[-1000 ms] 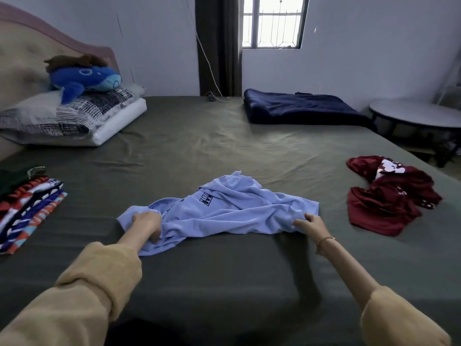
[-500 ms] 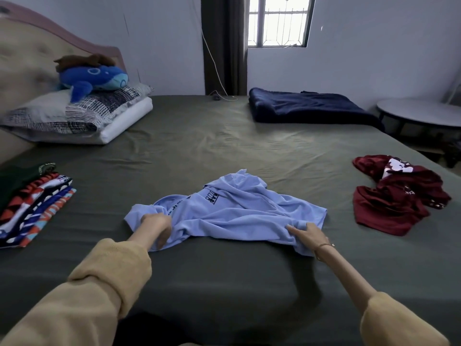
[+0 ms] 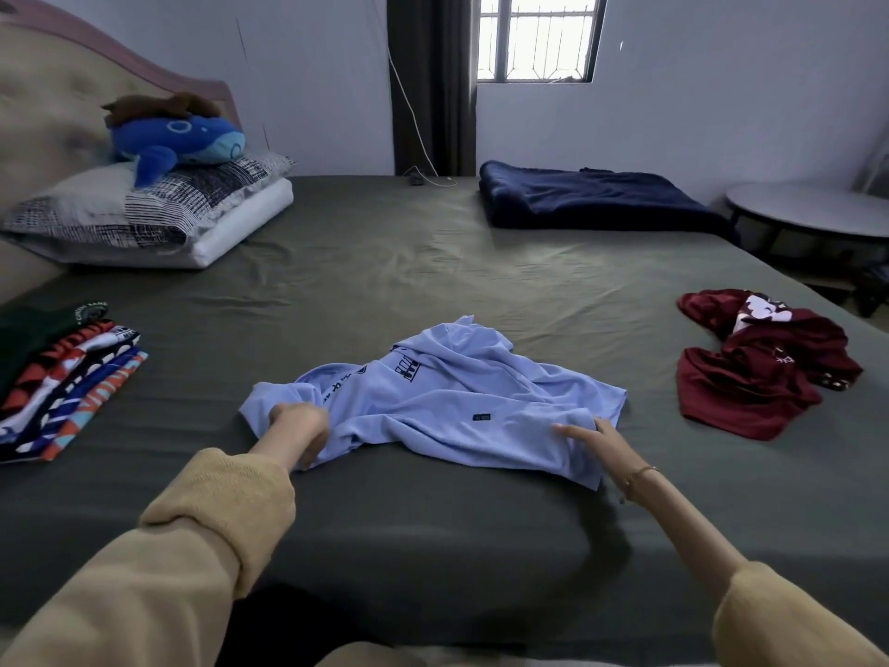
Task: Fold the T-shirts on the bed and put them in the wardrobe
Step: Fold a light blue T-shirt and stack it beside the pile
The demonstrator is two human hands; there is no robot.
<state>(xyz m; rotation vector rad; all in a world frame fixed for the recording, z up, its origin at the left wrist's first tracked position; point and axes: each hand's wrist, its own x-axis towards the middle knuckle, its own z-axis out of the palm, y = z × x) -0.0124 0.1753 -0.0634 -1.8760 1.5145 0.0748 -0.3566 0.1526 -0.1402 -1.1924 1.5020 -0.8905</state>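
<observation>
A crumpled light-blue T-shirt (image 3: 447,402) with dark print lies in the middle of the olive-green bed (image 3: 433,262). My left hand (image 3: 300,428) grips the shirt's left end, fingers curled into the cloth. My right hand (image 3: 594,438) rests on the shirt's near right corner with fingers stretched out flat over the fabric. A rumpled maroon T-shirt (image 3: 755,368) lies alone at the right side of the bed. A stack of folded patterned T-shirts (image 3: 62,377) sits at the left edge.
Two stacked pillows (image 3: 158,214) with a blue plush whale (image 3: 183,139) are at the headboard, far left. A folded navy blanket (image 3: 591,197) lies at the far side. A round grey table (image 3: 808,214) stands beyond the bed's right edge.
My right hand has let go of the shirt's right edge and now lies flat on the cloth, further left. The shirt has been drawn a little nearer. My left hand keeps its grip.
</observation>
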